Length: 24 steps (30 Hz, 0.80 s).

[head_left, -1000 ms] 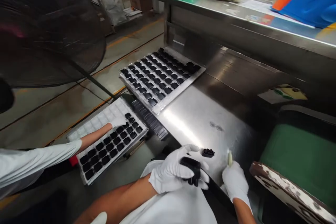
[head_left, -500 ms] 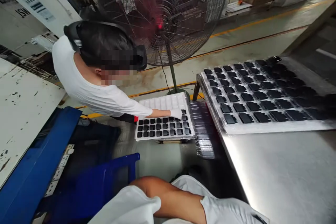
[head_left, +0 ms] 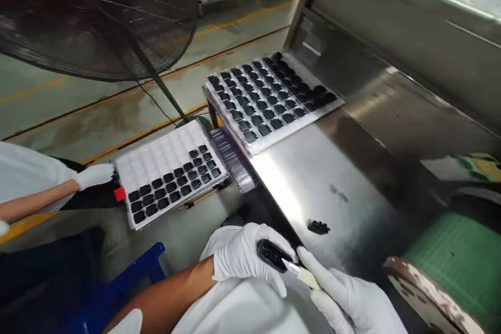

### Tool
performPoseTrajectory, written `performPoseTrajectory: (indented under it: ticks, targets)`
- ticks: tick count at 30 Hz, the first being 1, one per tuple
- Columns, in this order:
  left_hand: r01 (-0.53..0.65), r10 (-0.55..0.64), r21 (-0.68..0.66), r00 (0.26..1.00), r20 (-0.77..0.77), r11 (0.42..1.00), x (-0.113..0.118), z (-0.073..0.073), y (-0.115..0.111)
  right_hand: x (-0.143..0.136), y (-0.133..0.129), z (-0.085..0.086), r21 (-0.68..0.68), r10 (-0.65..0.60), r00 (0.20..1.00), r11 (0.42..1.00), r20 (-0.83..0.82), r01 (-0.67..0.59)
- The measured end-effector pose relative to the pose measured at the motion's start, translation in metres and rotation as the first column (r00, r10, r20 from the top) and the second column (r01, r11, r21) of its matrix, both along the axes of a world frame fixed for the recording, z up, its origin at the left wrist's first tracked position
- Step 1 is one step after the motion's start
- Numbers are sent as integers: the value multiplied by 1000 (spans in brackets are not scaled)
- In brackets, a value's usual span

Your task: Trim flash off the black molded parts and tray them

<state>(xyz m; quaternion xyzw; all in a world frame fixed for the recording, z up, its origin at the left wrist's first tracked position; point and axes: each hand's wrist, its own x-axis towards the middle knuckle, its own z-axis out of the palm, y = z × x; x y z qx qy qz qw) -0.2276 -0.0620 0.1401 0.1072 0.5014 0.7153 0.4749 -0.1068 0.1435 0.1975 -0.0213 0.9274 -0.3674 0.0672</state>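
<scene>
My gloved left hand (head_left: 245, 250) is closed around a black plastic part (head_left: 270, 254), whose recessed side faces up. In my gloved right hand (head_left: 348, 295) is a utility knife (head_left: 307, 277) with a cream handle. Its blade tip is at the edge of the part, though whether it cuts in cannot be made out. A second small black part (head_left: 318, 227) lies on the steel table (head_left: 309, 172) just beyond my hands. Farther back on that table, a white tray (head_left: 282, 133) carries rows of black parts.
At the left, a partly filled white tray (head_left: 146, 164) stands low, with a co-worker's gloved hand (head_left: 96, 176) beside it. Clear plastic trays (head_left: 233, 159) sit between the two trays. A large fan (head_left: 148, 26) stands behind. A green spool (head_left: 454, 266) is at right, a blue stool (head_left: 129, 282) at lower left.
My view has swung right and my hands have come into sight with the black part and knife. The co-worker's hand has moved from over the low tray to its left side.
</scene>
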Motion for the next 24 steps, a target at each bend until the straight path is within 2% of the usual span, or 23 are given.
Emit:
performPoseTrajectory:
  ticks: [2,4,6,9,12,14,19,24]
  targets:
    - [34,-36,-26,995,-90,999,2,-2,2,0,-5,4,155,76,993,986,-95,-61]
    - [72,-81,-58,981,-175,996,6,-7,3,0,-10,8,324,132,977,943,-170,-71]
    - [124,-146,-97,952,-268,988,8,-13,2,2,-13,14,477,169,965,877,-199,-55]
    - [229,-261,-127,883,-390,965,7,-17,2,5,-16,28,636,206,974,765,-97,-98]
    - [351,-366,-122,806,-466,928,4,-16,6,7,-19,41,708,238,971,680,36,-192]
    - [420,-423,-124,761,-492,899,3,-15,9,9,-20,46,730,246,967,650,61,-211]
    - [413,-397,-97,743,-539,905,2,-10,15,16,-22,48,752,225,974,635,39,-177]
    - [484,-440,-77,704,-557,872,-1,-4,21,18,-22,47,770,214,977,624,-6,-133]
